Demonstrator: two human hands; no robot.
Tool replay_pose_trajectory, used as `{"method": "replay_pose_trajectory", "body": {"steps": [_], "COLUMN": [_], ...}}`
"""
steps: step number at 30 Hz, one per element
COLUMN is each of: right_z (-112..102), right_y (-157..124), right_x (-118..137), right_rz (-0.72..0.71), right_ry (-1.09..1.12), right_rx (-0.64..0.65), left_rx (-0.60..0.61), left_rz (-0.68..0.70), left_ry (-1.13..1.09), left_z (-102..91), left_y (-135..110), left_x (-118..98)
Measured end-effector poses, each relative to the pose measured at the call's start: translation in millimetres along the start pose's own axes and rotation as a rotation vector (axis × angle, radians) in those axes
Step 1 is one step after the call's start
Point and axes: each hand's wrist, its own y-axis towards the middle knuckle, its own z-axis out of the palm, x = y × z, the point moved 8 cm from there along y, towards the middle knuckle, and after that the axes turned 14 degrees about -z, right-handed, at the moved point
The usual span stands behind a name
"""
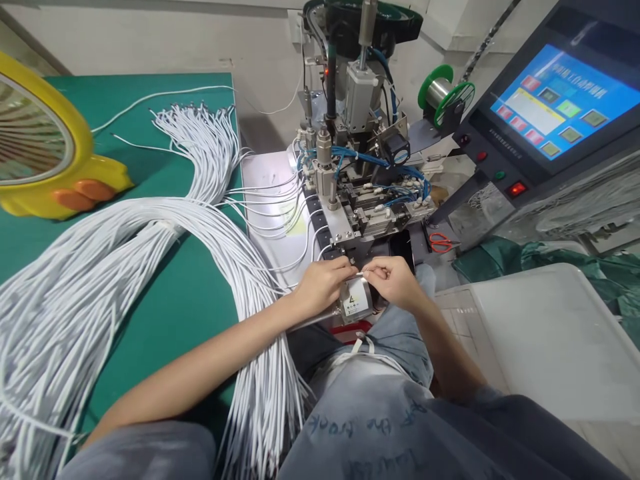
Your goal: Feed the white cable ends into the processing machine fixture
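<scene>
Two hands: left hand (pixel 323 283) and right hand (pixel 395 280) meet just before the machine (pixel 350 167).
Fingers: both sets pinched shut on one white wire (pixel 361 272) between them.
Wire bundle (pixel 125 267): spread over green worktop (pixel 190 313), left side.

White cables (pixel 100 280) on green table (pixel 190 300); yellow fan (pixel 65 133); blue screen (pixel 565 110).

Bright, even light; sharp centre, edges warped.
</scene>
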Motion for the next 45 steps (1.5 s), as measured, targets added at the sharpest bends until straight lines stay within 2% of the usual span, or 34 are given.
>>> {"method": "replay_pose_trajectory", "body": {"steps": [6,8,10,16,19,25,32,45], "right_z": [6,11,16,15,21,32,34,30], "right_y": [-9,-16,-19,-12,-8,-2,0,-1], "right_x": [-4,-13,-25,-64,-78,-86,-84,-77], "right_rz": [0.011,0.059,0.101,0.175,0.228,0.265,0.241,0.224], "right_ry": [0.16,0.233,0.274,0.241,0.269,0.307,0.291,0.235], "right_rx": [-0.307,-0.394,-0.425,-0.332,-0.26,-0.221,-0.194,-0.208], "left_rx": [0.026,0.045,0.066,0.18,0.263,0.258,0.287,0.301], "left_rz": [-0.154,-0.172,-0.172,-0.298,-0.327,-0.328,-0.274,-0.244], "left_ry": [-0.489,-0.533,-0.459,0.12,0.301,0.288,0.378,0.395], "left_z": [-5.8,-5.6,-3.8,15.5,24.0,22.6,26.5,28.4], "left_y": [4,4,5,9,10,12,8,7], "left_x": [5,5,7,26,31,32,31,32]}}
